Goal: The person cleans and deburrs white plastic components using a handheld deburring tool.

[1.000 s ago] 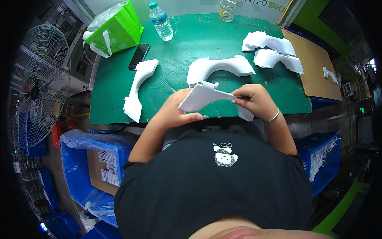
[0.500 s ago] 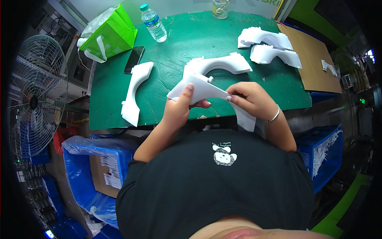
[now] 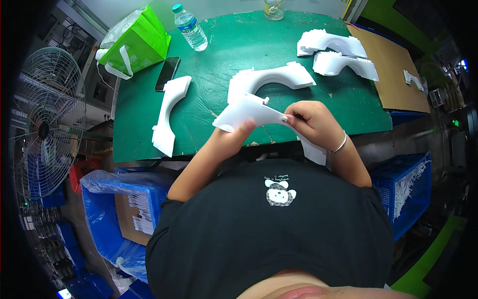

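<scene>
A white curved plastic part (image 3: 247,110) is held over the near edge of the green table (image 3: 224,55). My left hand (image 3: 238,134) grips it from below at its lower left end. My right hand (image 3: 312,122) pinches its right end, where a long arm of the part runs down past my wrist. A silver bracelet sits on my right wrist. Just beyond the held part, a stack of similar white arched parts (image 3: 271,78) lies on the table.
Another white curved part (image 3: 168,113) lies at the table's left. More white stacks (image 3: 338,52) sit far right beside a brown board (image 3: 393,70). A phone (image 3: 168,73), green bag (image 3: 134,44), water bottle (image 3: 189,27) and jar (image 3: 274,8) stand behind. Fan (image 3: 42,127) left; blue crates below.
The held part has tilted and shifted slightly. My left hand slid from beneath the part's middle to its lower left end. My right hand stays at the right end.
</scene>
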A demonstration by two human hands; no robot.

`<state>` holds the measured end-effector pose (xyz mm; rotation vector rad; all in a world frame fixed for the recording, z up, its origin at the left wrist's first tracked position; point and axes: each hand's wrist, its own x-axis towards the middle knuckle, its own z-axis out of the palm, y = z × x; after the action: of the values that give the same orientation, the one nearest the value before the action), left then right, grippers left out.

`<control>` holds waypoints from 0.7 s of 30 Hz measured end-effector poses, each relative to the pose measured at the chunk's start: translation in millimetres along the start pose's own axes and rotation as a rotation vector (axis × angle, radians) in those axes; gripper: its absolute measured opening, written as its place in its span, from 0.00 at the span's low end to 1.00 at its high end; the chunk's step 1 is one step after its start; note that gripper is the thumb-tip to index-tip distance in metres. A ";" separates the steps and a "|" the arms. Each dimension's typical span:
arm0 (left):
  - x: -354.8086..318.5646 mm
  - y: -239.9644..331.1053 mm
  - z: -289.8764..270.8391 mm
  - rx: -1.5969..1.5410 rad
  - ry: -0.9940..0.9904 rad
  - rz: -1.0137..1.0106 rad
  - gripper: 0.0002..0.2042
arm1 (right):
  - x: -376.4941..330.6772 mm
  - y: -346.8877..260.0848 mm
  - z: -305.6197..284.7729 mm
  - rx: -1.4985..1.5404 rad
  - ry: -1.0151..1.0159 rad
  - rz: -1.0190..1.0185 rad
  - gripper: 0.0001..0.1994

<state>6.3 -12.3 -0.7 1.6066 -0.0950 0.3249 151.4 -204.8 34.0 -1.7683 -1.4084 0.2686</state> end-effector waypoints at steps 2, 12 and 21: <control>0.2 0.9 7.3 -0.078 0.190 -0.033 0.19 | 0.9 -5.3 -1.8 0.037 -0.045 0.050 0.07; -12.1 23.8 21.5 -0.215 0.088 -0.031 0.18 | 1.4 -14.7 0.7 0.109 0.235 -0.056 0.10; -20.4 24.3 24.6 -0.113 0.075 -0.011 0.16 | -2.1 -28.7 -1.4 0.011 0.210 -0.122 0.12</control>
<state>-15.7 -41.1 16.6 1.4811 -0.0458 0.3644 131.4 -206.7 54.6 -1.6424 -1.3537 0.0243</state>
